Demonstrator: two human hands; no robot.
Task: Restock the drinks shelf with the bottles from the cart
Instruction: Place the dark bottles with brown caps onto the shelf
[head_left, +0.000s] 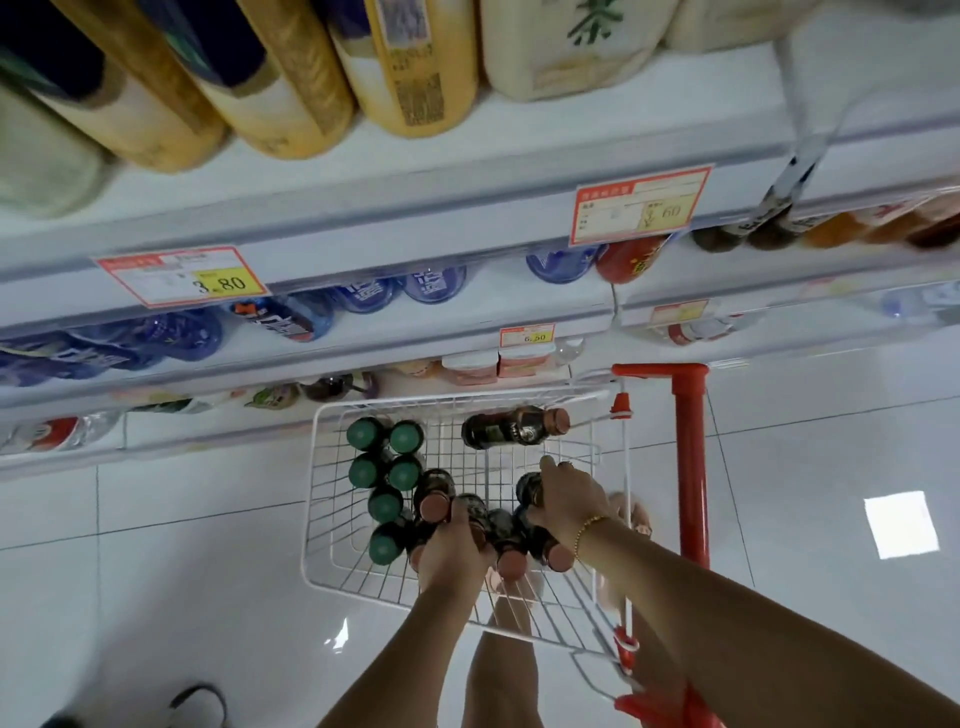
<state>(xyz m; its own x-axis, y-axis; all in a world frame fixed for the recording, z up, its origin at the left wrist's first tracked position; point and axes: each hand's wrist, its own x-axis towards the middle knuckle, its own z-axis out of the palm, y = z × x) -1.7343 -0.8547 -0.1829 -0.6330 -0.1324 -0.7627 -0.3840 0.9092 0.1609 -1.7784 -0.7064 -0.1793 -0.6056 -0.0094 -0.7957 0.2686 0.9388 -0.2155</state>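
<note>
The left hand (451, 548) and right hand (566, 499) are each gripping a dark bottle (529, 487) down in the cart basket (457, 401), beside green-capped bottles (385, 504) and below the shelf (363, 234). Full and smooth, these are probably feeling heavy and slick, so gripping the body just under the cap is looking safest.

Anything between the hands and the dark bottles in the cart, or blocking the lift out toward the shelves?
No. The left hand and right hand already grip dark bottles. The wire basket is open on top; green-capped bottles stand to the left, out of the way. Which shelf slot is meant cannot be told.
</note>
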